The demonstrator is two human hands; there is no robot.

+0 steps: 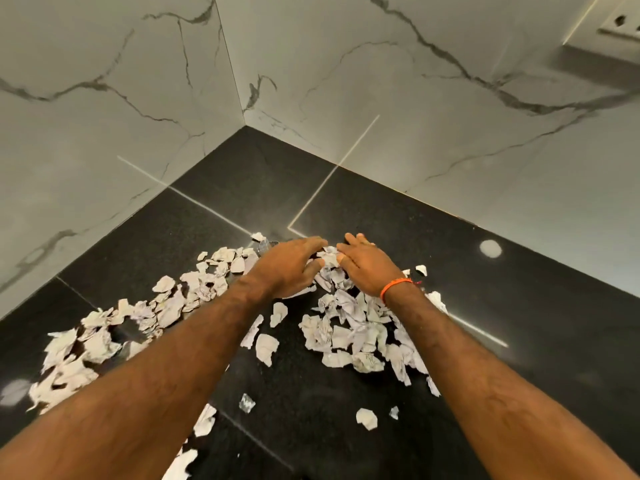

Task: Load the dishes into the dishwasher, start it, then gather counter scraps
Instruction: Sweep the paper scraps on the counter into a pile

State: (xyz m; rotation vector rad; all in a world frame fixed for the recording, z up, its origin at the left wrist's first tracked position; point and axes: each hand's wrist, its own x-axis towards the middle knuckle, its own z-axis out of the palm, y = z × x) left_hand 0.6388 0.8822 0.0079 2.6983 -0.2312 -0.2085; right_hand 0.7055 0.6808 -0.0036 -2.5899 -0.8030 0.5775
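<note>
Paper scraps (pixel 349 336) lie strewn over the dark counter (pixel 519 306), from lower left to centre right of the frame. Both hands rest flat on the far edge of the litter at mid-frame, left hand (pixel 287 268) and right hand (pixel 367 268), each grip wide and holding nothing. Best to rake toward the body with fingers together, then collect the strays at lower centre.
</note>
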